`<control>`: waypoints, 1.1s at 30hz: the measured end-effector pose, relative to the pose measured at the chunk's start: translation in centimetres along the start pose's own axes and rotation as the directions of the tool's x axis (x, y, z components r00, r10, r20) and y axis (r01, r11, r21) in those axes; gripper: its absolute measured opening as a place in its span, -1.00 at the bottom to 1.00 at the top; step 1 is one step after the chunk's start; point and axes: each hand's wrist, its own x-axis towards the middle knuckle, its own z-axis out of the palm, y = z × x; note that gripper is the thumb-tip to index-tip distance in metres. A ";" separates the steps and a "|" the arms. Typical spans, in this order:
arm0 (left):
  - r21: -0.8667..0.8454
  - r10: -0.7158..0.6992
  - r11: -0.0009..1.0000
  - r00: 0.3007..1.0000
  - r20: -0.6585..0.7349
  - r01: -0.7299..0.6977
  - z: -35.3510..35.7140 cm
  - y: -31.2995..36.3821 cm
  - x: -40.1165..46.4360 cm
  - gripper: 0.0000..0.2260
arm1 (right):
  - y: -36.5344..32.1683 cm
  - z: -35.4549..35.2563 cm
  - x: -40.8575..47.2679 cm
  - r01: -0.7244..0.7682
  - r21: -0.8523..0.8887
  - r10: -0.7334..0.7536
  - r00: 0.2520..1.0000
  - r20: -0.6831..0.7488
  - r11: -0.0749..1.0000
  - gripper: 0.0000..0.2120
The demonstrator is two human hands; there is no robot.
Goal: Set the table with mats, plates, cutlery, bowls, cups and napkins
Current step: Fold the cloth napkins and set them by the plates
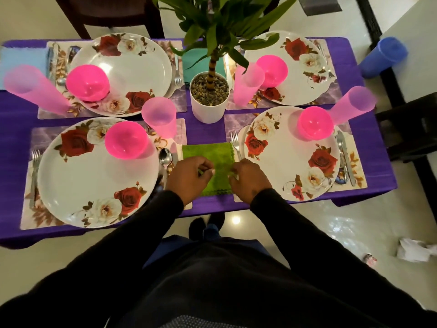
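Down at the near edge, both hands are on the green napkin, which lies flat on the purple tabletop between the two nearest place settings. The left hand has its fingers curled in, pinching the cloth's left side; the right hand is curled the same way, pinching the right side, black sleeves running back toward the camera. Just left of the napkin a spoon lies beside the near left plate, a rose-patterned plate with a pink bowl on its far rim and a fork on its outer side. Just right, another fork sits against the near right plate, which carries its own pink bowl. A pale pink cup stands beyond the left setting, and a second pink cup beyond the right. In the middle stands a white pot with a leafy plant. Farther back, two more plates with bowls and cups, a teal napkin behind the pot, a light blue napkin at far left.
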 end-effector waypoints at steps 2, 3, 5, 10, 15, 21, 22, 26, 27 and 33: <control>0.016 0.031 0.999 0.999 0.020 -0.031 0.7 0.1 0.4 -0.89 | 0.7 0.6 -0.2 -0.085 -0.070 0.089 0.994 0.060 0.994 -0.70; 0.038 0.042 0.998 0.999 0.027 -0.043 1.2 0.1 0.6 -0.86 | 0.9 1.0 -0.5 -0.124 -0.081 0.130 0.989 0.073 0.989 -0.69; 0.104 0.062 0.992 0.997 0.036 -0.066 2.0 0.3 1.2 -0.77 | 1.4 1.7 -1.2 -0.172 -0.078 0.178 0.981 0.076 0.982 -0.67; 0.375 0.102 0.914 0.982 0.157 -0.155 3.8 1.2 3.9 -0.59 | 2.0 4.0 -1.9 -0.241 -0.053 0.244 0.967 0.069 0.969 -0.57; 0.514 0.073 0.830 0.956 0.285 -0.216 5.4 1.7 6.0 -0.54 | 1.9 4.7 -1.8 -0.262 -0.058 0.265 0.964 0.037 0.963 -0.31; 0.601 0.091 0.739 0.930 0.356 -0.303 6.8 1.4 6.8 -0.56 | 2.3 4.4 -1.5 -0.243 -0.051 0.245 0.969 0.033 0.969 -0.39; 0.603 0.091 0.736 0.928 0.360 -0.306 6.9 1.2 6.9 -0.57 | 2.3 4.4 -1.5 -0.240 -0.045 0.241 0.970 0.034 0.970 -0.42; 0.606 0.095 0.730 0.926 0.367 -0.315 6.9 0.8 7.1 -0.58 | 2.3 4.4 -1.6 -0.247 -0.055 0.251 0.965 0.075 0.967 -0.39; 0.610 0.099 0.726 0.926 0.365 -0.318 6.9 0.8 7.1 -0.58 | 2.3 4.5 -1.6 -0.248 -0.056 0.252 0.964 0.079 0.967 -0.38; 0.601 0.165 0.720 0.926 0.338 -0.348 6.8 0.5 6.7 -0.58 | 2.1 4.7 -1.9 -0.259 -0.043 0.262 0.960 0.093 0.965 -0.36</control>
